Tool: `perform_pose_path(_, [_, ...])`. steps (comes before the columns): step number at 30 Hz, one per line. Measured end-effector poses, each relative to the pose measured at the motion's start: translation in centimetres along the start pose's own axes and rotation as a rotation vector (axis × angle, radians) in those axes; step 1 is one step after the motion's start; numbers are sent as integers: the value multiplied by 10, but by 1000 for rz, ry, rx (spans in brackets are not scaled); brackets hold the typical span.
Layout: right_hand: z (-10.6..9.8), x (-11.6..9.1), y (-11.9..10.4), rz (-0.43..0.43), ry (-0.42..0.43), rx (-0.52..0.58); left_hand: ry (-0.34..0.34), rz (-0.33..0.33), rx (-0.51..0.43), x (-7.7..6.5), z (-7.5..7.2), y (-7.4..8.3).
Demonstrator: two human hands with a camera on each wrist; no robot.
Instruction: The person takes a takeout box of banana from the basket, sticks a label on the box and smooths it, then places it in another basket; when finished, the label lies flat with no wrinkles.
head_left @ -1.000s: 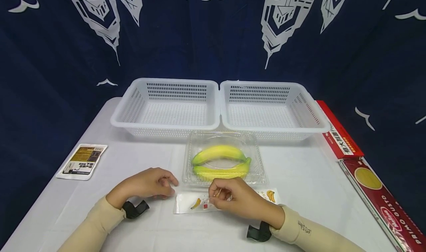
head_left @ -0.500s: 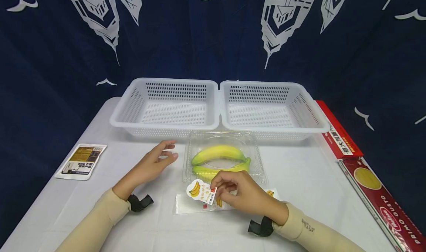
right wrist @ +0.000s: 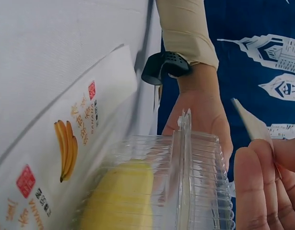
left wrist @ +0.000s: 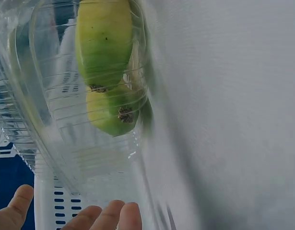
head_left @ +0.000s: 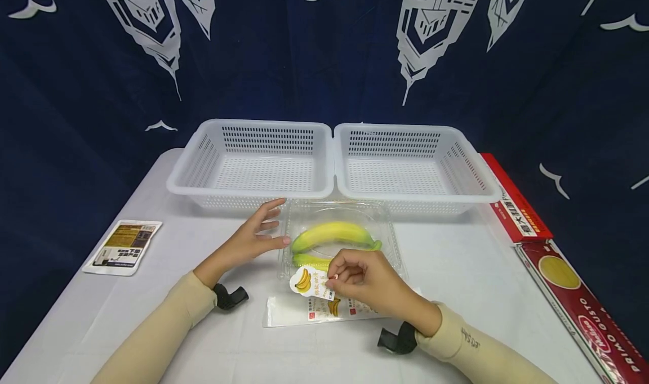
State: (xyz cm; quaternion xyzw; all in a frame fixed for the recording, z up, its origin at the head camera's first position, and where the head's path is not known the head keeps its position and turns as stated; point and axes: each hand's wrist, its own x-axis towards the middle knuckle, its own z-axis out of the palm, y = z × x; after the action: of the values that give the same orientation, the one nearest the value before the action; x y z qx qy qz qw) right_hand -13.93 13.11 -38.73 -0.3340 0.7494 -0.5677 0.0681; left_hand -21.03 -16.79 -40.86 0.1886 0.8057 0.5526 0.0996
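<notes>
My right hand (head_left: 372, 280) pinches a white banana sticker (head_left: 312, 282) between thumb and fingers, over the front edge of a clear plastic clamshell box (head_left: 392, 226). Inside the closed box lie two yellow-green bananas (head_left: 334, 235). Beside the box's left side is my left hand (head_left: 248, 240), fingers extended; in the left wrist view its fingertips (left wrist: 130, 218) show close to the clear wall. Whether they touch it I cannot tell. Under my right hand a sticker sheet (head_left: 284, 311) printed with bananas lies flat on the table.
Two white perforated baskets, a left one (head_left: 269, 175) and a right one (head_left: 405, 175), stand behind the box. A flat pouch (head_left: 124, 248) lies at the left edge of the table. Along the right edge are a red box (head_left: 522, 209) and a dark red box (head_left: 583, 305).
My right hand has lifted the sticker off the sheet and moved it slightly up toward the box. My left hand has moved forward and right to the box's left side, its fingers spreading.
</notes>
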Motion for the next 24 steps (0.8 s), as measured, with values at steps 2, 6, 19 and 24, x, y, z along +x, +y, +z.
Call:
perform_pose_path(2, [-1, 1, -1, 14, 19, 13, -24, 0, -23, 3, 1, -1])
perform_pose_path(6, [-4, 4, -2, 38, 53, 27, -65, -1, -66, 9, 3, -3])
perform_pose_path(19, [-21, 18, -7, 189, 100, 200, -89, 15, -90, 18, 8, -6])
perform_pose_path(24, [-27, 24, -8, 258, 151, 248, -100, 30, -96, 18, 8, -6])
